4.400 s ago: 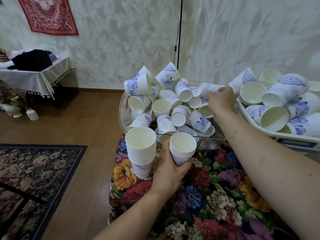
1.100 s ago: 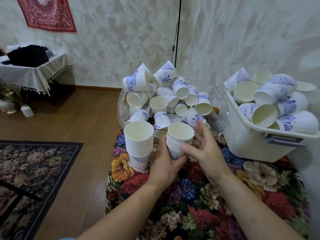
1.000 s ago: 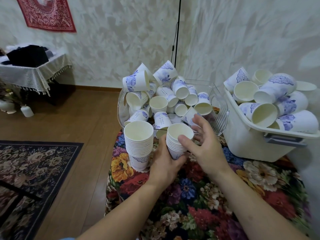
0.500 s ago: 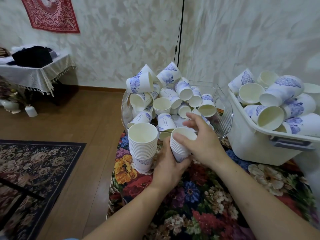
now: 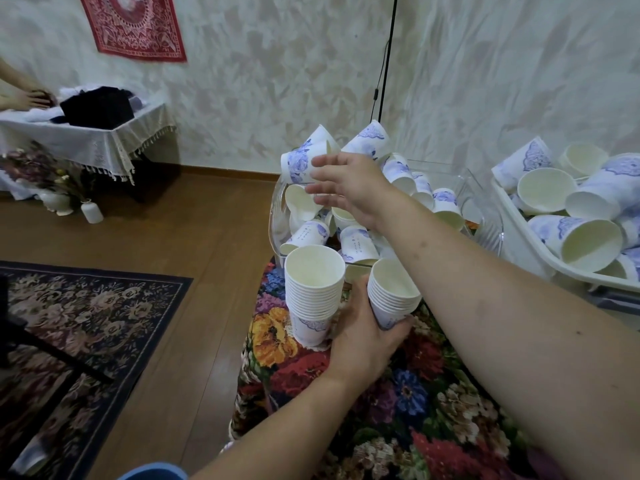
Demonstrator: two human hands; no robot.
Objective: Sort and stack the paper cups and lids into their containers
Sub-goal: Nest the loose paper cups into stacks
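My left hand (image 5: 363, 336) grips a short stack of white paper cups (image 5: 393, 292) upright over the flowered tablecloth. A taller stack of cups (image 5: 313, 292) stands just left of it. My right hand (image 5: 349, 183) is stretched out with its fingers spread at the upper left of the cup heap, next to a blue-patterned cup (image 5: 301, 161) lying on its side; it holds nothing. The heap of loose cups fills a clear plastic basket (image 5: 485, 216).
A white bin (image 5: 540, 261) heaped with larger cups stands at the right. The flowered tablecloth (image 5: 398, 410) ends at the left over a wooden floor with a dark rug (image 5: 79, 317). Another person's hands (image 5: 24, 97) touch a side table at far left.
My right hand left the short stack and reached up and left to the top of the cup heap. My left hand kept hold of the stack.
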